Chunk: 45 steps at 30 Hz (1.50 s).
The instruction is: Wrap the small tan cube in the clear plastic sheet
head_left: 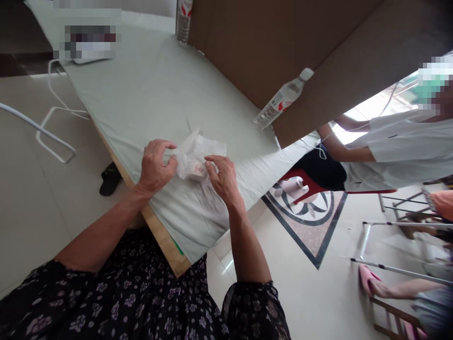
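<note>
A small pale box (197, 168) with reddish print lies on the cloth-covered table, partly inside crumpled clear plastic wrap (208, 145). At the wrap's left side, my left hand (155, 165) is open, its thumb and forefinger curved apart and the thumb close to the plastic. On the opposite side, my right hand (223, 178) has its thumb and forefinger close together at the wrap's edge, beside the box. More thin clear plastic (214, 200) lies on the cloth below the box. What the right fingertips pinch is small and partly hidden.
A large brown cardboard panel (247, 52) stands along the table's far side. A water bottle (285, 99) leans near it; another bottle (183, 23) stands farther back. A white device (92, 51) sits at the back left. A person in a white shirt (399, 146) sits at right.
</note>
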Available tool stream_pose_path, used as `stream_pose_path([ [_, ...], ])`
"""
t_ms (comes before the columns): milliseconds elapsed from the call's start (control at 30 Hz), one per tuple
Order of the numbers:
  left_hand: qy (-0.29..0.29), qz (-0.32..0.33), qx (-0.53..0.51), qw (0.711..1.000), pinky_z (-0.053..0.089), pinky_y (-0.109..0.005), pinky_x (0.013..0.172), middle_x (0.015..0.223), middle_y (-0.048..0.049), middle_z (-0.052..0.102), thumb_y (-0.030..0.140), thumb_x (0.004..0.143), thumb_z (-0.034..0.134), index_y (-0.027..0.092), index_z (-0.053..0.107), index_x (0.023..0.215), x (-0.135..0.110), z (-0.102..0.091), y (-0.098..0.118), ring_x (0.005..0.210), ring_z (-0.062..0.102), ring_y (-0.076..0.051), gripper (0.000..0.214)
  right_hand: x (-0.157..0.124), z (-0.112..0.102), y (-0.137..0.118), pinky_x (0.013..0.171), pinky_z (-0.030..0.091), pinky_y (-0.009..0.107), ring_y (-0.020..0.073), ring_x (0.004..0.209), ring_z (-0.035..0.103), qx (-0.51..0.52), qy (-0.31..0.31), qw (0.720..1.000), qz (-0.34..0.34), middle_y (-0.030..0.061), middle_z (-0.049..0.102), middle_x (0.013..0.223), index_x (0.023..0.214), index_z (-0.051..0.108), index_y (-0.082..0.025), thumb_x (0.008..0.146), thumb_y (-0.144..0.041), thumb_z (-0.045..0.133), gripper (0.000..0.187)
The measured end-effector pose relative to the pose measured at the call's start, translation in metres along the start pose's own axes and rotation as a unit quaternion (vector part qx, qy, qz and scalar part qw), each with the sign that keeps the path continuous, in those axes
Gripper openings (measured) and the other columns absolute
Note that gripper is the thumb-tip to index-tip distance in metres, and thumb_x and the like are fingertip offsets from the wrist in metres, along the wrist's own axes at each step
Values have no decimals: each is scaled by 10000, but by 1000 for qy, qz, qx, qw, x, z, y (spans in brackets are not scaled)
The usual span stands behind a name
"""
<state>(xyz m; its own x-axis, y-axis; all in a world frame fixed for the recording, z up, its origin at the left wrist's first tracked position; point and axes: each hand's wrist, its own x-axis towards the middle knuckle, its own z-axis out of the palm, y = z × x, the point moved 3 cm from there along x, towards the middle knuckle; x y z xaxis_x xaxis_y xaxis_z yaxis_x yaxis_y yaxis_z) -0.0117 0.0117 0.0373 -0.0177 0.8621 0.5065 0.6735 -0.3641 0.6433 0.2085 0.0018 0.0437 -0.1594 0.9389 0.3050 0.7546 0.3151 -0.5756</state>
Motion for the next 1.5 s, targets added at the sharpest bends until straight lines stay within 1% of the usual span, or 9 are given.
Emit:
stream_pose_path([
  [133, -122, 147, -26, 981, 388, -513, 1168, 1312, -106, 722, 300, 914, 559, 219, 676, 1217, 3, 10, 31, 1348, 589, -329, 335, 4, 5, 5, 1076, 479, 473, 289, 1252, 676, -11, -46, 999, 2, 95, 782, 1284, 1219, 740, -235, 1075, -395, 484, 334],
  [233, -182, 144, -1, 973, 383, -525, 1131, 1328, -160, 722, 386, 965, 531, 175, 650, 1333, 7, 21, 32, 1297, 617, -352, 441, 5, 3, 2, 1059, 474, 474, 293, 1195, 694, -18, -52, 998, 7, 96, 795, 1240, 1210, 743, -230, 1079, -417, 476, 351],
  [367, -159, 71, 51, 983, 415, -505, 1022, 1085, -133, 784, 454, 995, 505, 180, 702, 1274, 11, 16, 14, 1026, 689, -315, 439, -4, -7, -7, 1013, 461, 453, 275, 1103, 699, -25, 0, 1000, -3, 81, 810, 1108, 1126, 761, -242, 1064, -457, 521, 328],
  [533, -147, 64, 60, 985, 415, -497, 977, 914, -95, 755, 476, 1011, 478, 235, 785, 875, 9, 3, 3, 933, 655, -284, 413, -21, -13, -8, 986, 448, 444, 269, 1061, 688, -52, 34, 998, -15, 60, 800, 1064, 1086, 755, -271, 1039, -465, 581, 264],
  [667, -128, 78, 44, 988, 434, -490, 938, 934, -96, 737, 493, 1001, 510, 239, 760, 756, 6, 1, 5, 936, 623, -281, 433, -28, -12, -1, 978, 451, 450, 281, 1081, 685, -54, 25, 998, 0, 82, 784, 1185, 1151, 739, -270, 1030, -452, 595, 261],
  [833, -117, 111, 20, 987, 450, -497, 947, 1011, -99, 743, 474, 978, 563, 229, 765, 755, 4, -5, 18, 995, 620, -290, 388, -29, -15, -2, 949, 450, 434, 253, 963, 692, -29, 8, 999, 11, 49, 779, 963, 1129, 747, -266, 987, -408, 656, 221],
  [1133, -219, 185, 21, 958, 471, -480, 975, 1002, -76, 808, 477, 960, 619, 226, 698, 594, -9, -23, 21, 1038, 656, -294, 450, -61, -19, -20, 910, 469, 420, 234, 989, 665, -12, -131, 987, -95, 79, 729, 1112, 859, 788, -247, 981, -350, 682, 192],
  [1300, -302, 164, 102, 933, 487, -456, 957, 831, -77, 783, 477, 993, 554, 217, 727, 662, -16, -25, 12, 943, 671, -278, 456, -80, -17, -21, 886, 497, 386, 194, 888, 693, 38, -212, 974, -71, 63, 771, 1042, 993, 757, -223, 1021, -365, 640, 186],
  [1500, -315, 171, 156, 920, 521, -456, 937, 960, -117, 777, 317, 953, 597, 171, 765, 902, -12, -16, 26, 1008, 687, -308, 229, -57, -14, -14, 816, 546, 358, 183, 779, 675, 39, -55, 997, 33, 59, 773, 1009, 1129, 724, -226, 1006, -325, 614, 192],
])
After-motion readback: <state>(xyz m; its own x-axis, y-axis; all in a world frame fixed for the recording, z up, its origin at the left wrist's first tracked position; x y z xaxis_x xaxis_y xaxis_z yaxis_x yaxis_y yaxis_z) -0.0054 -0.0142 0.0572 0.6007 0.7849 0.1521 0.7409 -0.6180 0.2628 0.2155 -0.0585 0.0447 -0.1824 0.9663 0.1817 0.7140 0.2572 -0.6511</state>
